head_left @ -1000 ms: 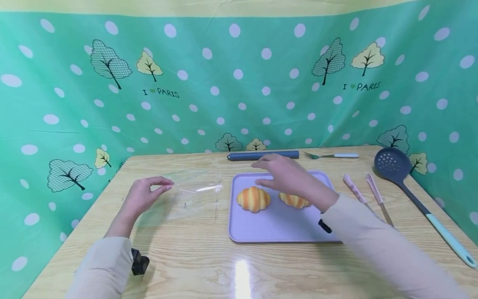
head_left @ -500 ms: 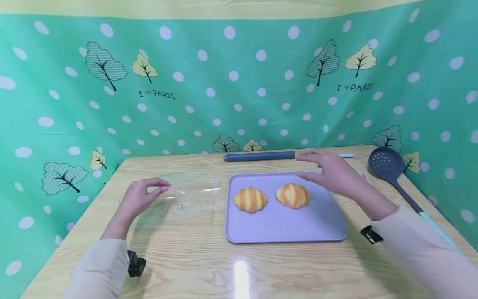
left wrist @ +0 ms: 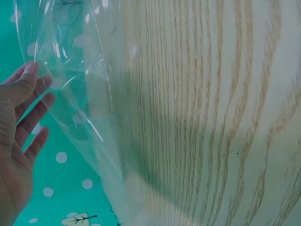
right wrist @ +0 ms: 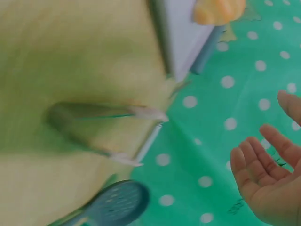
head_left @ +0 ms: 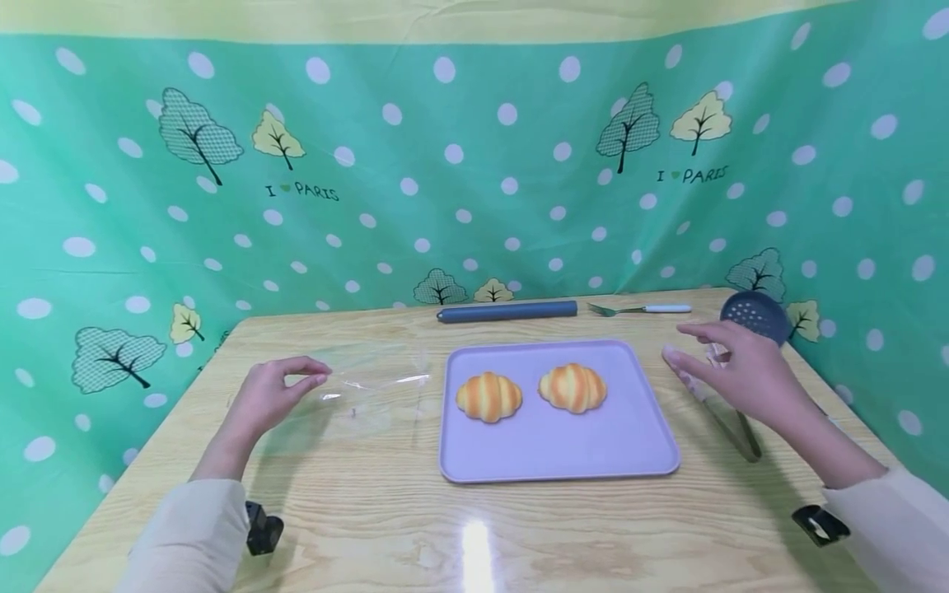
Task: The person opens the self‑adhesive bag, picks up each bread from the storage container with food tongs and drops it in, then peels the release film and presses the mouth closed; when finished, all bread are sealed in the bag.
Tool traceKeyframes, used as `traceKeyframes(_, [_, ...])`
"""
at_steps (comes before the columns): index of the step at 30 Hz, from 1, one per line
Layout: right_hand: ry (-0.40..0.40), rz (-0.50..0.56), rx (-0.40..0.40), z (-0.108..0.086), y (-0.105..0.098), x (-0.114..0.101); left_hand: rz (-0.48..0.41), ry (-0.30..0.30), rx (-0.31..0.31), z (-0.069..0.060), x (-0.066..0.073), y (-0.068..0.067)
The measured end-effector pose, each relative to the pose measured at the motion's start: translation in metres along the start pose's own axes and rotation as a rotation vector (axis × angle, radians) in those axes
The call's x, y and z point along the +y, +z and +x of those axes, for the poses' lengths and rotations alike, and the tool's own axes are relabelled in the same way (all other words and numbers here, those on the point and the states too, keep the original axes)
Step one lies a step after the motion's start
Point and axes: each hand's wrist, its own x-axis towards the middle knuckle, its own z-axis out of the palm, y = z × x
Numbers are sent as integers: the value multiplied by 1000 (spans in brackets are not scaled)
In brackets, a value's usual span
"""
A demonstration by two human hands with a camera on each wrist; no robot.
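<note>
My left hand (head_left: 270, 395) pinches the edge of a clear plastic bag (head_left: 378, 391) between thumb and forefinger. In the left wrist view the bag (left wrist: 80, 94) stretches from those fingertips over the wood, its other fingers spread loosely. Thumb and fingers parted, my right hand (head_left: 752, 375) hovers over a pair of metal tongs (head_left: 745, 445) with pink tips and holds nothing. The right wrist view has the tongs (right wrist: 89, 109) lying apart from my right hand (right wrist: 273, 179). Two croissants, a left one (head_left: 489, 397) and a right one (head_left: 572, 387), lie on a lilac tray (head_left: 556, 453).
Behind the tray lie a dark blue rod-shaped thing (head_left: 507, 311) and a fork (head_left: 638, 309) with a pale handle. A slotted skimmer (head_left: 759, 313) lies at the right, partly behind my right hand. A green dotted cloth (head_left: 474, 165) hangs around the wooden table (head_left: 371, 527).
My right hand has swept rightward from above the tray to above the tongs. My left hand keeps its pinch on the bag. The head view has shifted slightly.
</note>
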Motion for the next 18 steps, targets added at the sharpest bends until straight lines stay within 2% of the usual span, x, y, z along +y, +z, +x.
traceKeyframes(4, [50,6,31,-8,5,22,2,-7,0,1,0,0])
traceKeyframes(8, [110,-14,19,-14,13,40,4,-9,-2,2,1,1])
traceKeyframes(18, [240,-105,-191,-13,26,71,12,-3,-5,2,2,4])
